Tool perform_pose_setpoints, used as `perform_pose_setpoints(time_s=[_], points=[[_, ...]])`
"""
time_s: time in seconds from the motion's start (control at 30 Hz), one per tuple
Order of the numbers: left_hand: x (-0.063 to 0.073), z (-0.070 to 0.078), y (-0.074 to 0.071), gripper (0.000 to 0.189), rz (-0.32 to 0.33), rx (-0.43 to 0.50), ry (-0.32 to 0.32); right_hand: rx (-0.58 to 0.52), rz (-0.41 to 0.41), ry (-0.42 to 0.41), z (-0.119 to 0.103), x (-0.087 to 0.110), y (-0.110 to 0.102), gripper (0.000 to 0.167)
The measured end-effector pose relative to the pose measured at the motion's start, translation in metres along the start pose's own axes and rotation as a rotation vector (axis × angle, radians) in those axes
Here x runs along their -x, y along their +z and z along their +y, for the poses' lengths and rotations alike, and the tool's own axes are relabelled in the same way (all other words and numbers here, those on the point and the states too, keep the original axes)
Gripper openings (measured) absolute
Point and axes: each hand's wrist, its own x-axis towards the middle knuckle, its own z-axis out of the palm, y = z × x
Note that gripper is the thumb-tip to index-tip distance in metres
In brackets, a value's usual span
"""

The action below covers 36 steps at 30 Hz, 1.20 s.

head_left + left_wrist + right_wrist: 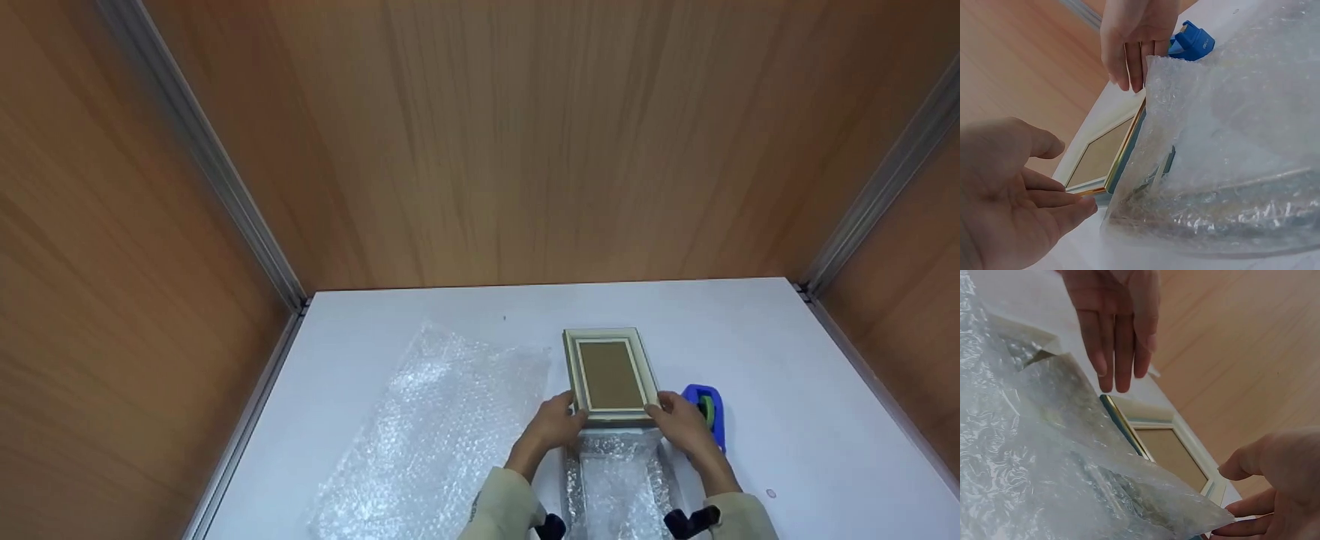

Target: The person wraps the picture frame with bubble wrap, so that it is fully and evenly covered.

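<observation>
Khaki sleeves (504, 506) stretch past a bubble-wrapped package (619, 484) to a cream picture frame (613, 375) just beyond; left hand (553, 426) and right hand (682, 426) flank its near corners, fingers straight, thumbs apart — a loose hold that, if lifted, could let it slip.
</observation>
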Motion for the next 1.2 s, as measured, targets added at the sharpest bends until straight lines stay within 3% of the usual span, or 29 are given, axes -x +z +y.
perform_pose_setpoints(time_s=[0.33,0.63,0.83,0.97,1.2], points=[[-0.007,0.0,0.008,0.05,-0.017,0.091,-0.023,0.011,-0.037,0.074,-0.001,-0.008,-0.003,0.062],[-0.012,0.003,0.008,0.048,0.113,0.196,0.01,-0.045,0.081,0.043,-0.004,-0.008,-0.009,0.048],[-0.014,0.003,0.008,0.051,0.245,0.251,-0.08,-0.088,0.156,0.024,-0.003,-0.009,-0.013,0.038],[-0.014,0.005,0.009,0.044,0.243,0.279,-0.108,-0.159,0.152,0.034,-0.005,-0.01,-0.015,0.039],[-0.012,0.007,0.01,0.03,0.238,0.326,-0.073,-0.211,0.1,0.04,-0.007,-0.006,-0.017,0.047]])
